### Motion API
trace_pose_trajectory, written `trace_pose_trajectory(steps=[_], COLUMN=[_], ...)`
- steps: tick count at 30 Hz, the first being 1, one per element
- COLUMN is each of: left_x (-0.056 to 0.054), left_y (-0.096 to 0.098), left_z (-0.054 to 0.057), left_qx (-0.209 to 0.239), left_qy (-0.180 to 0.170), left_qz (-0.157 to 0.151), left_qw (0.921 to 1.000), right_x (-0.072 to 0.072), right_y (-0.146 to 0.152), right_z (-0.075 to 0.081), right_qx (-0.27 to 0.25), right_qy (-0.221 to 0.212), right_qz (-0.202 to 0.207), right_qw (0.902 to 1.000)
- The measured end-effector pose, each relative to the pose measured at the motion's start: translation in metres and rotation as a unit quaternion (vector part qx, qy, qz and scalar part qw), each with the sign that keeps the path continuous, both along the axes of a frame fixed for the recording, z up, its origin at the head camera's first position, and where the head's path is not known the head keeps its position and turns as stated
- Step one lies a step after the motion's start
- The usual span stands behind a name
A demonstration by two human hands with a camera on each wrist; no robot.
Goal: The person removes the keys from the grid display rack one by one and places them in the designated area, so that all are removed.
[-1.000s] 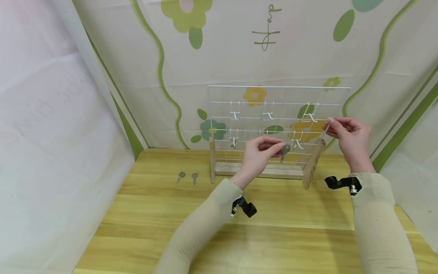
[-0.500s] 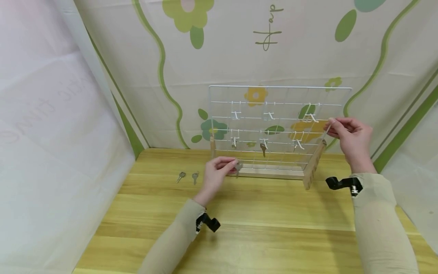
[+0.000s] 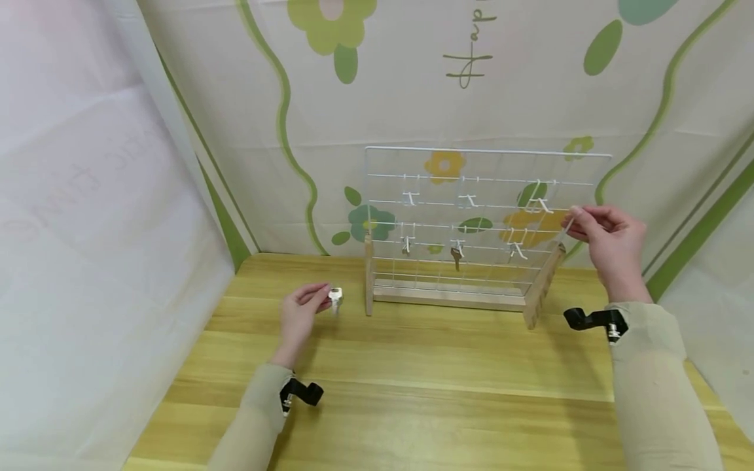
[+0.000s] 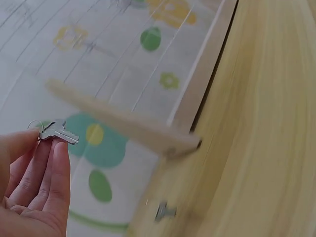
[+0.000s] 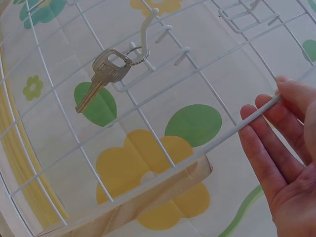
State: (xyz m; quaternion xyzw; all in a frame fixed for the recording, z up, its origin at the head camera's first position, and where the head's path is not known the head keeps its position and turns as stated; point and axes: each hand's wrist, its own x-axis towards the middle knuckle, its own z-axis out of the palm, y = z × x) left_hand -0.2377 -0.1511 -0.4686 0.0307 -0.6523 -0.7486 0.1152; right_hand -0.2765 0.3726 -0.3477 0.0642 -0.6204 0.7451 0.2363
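My left hand point(image 3: 300, 317) pinches a silver key point(image 4: 59, 132) by its small ring, left of the rack and low over the table. Below it in the left wrist view, another key point(image 4: 165, 211) lies blurred on the wood. My right hand point(image 3: 615, 242) holds the right edge wire of the white wire grid rack point(image 3: 489, 152) between thumb and fingers. Hooks stand in two rows on the grid. From the lower middle hook hangs a dark key point(image 3: 456, 259). In the right wrist view a brassy key point(image 5: 111, 69) hangs by its ring on a white hook point(image 5: 147, 34).
Wooden side feet point(image 3: 543, 284) and a wooden base bar point(image 3: 448, 299) carry the grid on the wooden table point(image 3: 412, 392). Behind it hangs a flower-printed cloth point(image 3: 406, 98), and a white cloth wall point(image 3: 88, 196) stands at left.
My left hand has moved left and down from the front of the grid, carrying its key, to where two keys lay on the table. My right hand has stayed at the rack's edge.
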Motion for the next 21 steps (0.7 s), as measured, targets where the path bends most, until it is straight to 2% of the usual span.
trace_pose_trajectory(steps=[6, 11, 15, 21], left_x=[-0.003, -0.015, -0.029, -0.048], left_y=[-0.038, -0.064, -0.082, -0.096], left_z=[-0.005, -0.013, -0.019, -0.026], left_qx=[0.007, -0.011, -0.045, -0.117], left_qy=[-0.014, -0.041, -0.081, -0.126], left_qz=[0.049, 0.07, 0.073, 0.074], left_qw=[0.9987, 0.9967, 0.993, 0.9824], right_x=[-0.001, 0.0, 0.0, -0.001], right_y=[0.0, 0.001, 0.001, -0.002], right_z=[0.0, -0.001, -0.002, -0.002], right_qx=[-0.002, 0.0, 0.001, 0.006], right_qy=[0.011, 0.015, 0.018, 0.023], right_qz=[0.001, -0.003, -0.002, 0.002], right_qw=[0.9999, 0.9999, 0.9998, 0.9997])
